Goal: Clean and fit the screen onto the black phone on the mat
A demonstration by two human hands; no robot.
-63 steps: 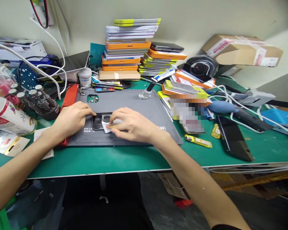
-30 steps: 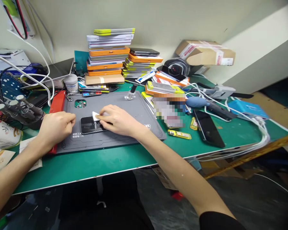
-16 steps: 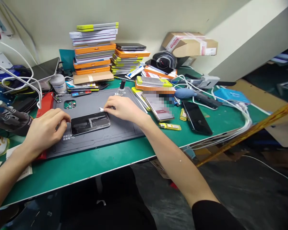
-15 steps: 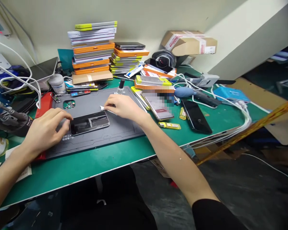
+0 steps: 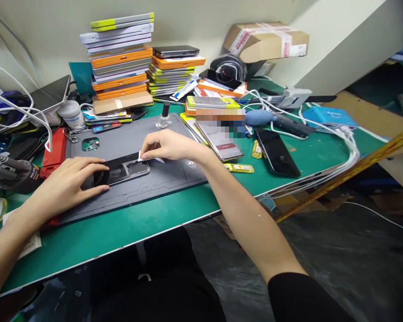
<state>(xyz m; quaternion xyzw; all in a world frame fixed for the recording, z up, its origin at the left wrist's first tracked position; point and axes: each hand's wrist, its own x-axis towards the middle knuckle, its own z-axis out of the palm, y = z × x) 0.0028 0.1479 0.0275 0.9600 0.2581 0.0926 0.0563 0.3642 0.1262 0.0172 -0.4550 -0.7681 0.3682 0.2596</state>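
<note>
A black smartphone [image 5: 129, 170] lies face up on the grey work mat [image 5: 127, 197], light reflecting off its glossy front. My left hand [image 5: 72, 183] grips its left end, fingers along the far edge and thumb along the near edge. Above its right end, my right hand [image 5: 169, 145] pinches a small white wipe [image 5: 140, 156], which looks to be touching the glass near the far right corner. Part of the wipe is hidden under my fingers. A small glass bottle with a black cap [image 5: 164, 117] stands on the mat behind my right hand.
Tall stacks of flat orange, white and yellow boxes [image 5: 121, 58] stand at the back. To the right lie another black phone [image 5: 277, 152], a blue air blower [image 5: 260, 117] and white cables [image 5: 347, 147]. A screwdriver holder [image 5: 16, 174] stands at left.
My left hand has moved onto the phone's left end and taken hold of it. My right hand has brought the wipe down to the phone's far right corner. The camera view has shifted slightly.
</note>
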